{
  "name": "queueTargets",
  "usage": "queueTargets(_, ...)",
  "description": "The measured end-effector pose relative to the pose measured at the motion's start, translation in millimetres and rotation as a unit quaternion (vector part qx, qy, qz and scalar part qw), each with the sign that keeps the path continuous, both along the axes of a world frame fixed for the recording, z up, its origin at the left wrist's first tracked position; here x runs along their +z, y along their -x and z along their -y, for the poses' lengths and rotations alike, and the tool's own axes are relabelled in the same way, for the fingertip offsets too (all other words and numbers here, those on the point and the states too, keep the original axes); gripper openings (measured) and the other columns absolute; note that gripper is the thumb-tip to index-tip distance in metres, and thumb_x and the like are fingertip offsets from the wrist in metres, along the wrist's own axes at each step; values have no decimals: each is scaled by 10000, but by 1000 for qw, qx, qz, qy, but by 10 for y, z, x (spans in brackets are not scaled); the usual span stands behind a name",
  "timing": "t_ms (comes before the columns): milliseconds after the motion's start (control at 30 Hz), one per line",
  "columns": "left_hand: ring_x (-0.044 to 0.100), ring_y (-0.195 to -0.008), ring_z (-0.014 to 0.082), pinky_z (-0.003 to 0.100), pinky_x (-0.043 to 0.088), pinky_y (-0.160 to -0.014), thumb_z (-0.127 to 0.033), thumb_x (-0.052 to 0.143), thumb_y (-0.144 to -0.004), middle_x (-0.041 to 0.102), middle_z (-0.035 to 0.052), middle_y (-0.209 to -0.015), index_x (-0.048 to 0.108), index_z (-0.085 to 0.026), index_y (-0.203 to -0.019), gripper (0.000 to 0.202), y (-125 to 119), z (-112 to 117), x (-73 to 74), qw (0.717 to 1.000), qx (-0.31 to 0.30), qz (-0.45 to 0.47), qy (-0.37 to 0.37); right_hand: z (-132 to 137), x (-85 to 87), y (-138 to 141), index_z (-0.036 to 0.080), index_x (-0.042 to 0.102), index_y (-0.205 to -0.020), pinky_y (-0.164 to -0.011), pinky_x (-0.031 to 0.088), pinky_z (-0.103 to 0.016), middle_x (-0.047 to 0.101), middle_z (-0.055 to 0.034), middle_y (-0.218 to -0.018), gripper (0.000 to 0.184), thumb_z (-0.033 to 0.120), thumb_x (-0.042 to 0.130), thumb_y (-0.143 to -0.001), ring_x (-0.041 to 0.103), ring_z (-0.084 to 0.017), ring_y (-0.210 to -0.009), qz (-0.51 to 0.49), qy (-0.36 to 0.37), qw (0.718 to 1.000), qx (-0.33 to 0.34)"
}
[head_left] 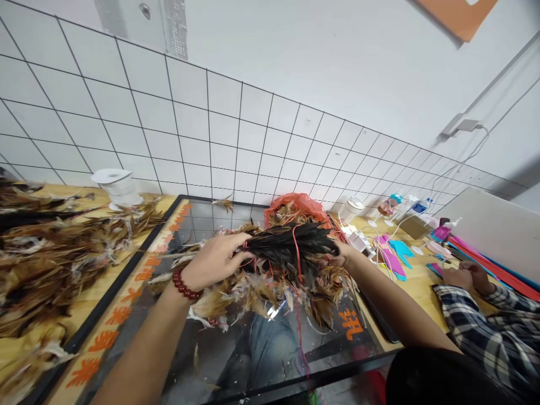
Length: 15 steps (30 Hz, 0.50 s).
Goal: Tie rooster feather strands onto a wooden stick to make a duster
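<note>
A bundle of black feathers (274, 243), tied with red string (297, 250), lies lengthwise between my two hands. My left hand (217, 260) closes on its left end, thumb and fingers pinching near a red tie. At the right end my right hand (341, 254) grips the bundle, its fingers partly hidden behind the feathers. Beneath the bundle, brown and white feathers (257, 295) are heaped on the glass tabletop (236, 360). A loose length of red string hangs down toward the front edge.
Behind the heap sits a red plastic bag (297, 201) of feathers. More brown feathers (84, 253) cover the wooden table at left, near a white spool (118, 188). Rightward are felt pieces (390, 256), cables, a phone (379, 318) and another person's hands (468, 277).
</note>
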<state>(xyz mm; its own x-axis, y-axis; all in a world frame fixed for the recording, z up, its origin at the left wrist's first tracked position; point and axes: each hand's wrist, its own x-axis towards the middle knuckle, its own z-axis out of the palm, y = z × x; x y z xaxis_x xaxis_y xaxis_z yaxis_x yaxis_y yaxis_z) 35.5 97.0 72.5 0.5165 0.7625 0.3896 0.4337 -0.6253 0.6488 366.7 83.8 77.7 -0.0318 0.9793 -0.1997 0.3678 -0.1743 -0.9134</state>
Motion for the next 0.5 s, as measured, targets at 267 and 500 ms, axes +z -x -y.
queueTargets(267, 600, -669, 196, 231, 464, -595, -344, 747, -735, 717, 47, -788, 754, -206, -899, 214, 337, -74, 98, 981, -46, 93, 162, 591, 36, -951, 150, 671, -737, -399, 157, -213, 415, 66, -479, 462, 586, 778, -626, 222, -38, -394, 24, 141, 988, 63)
queueTargets(500, 318, -447, 55, 153, 236, -365, -508, 835, -647, 497, -10, -587, 576, -155, -727, 445, 101, -129, -34, 852, -12, 347, 391, 1232, 249, -612, 174, 777, -760, -706, 478, -288, 694, -99, -731, 370, 535, 800, -678, 649, -191, -726, 101, 265, 908, 309)
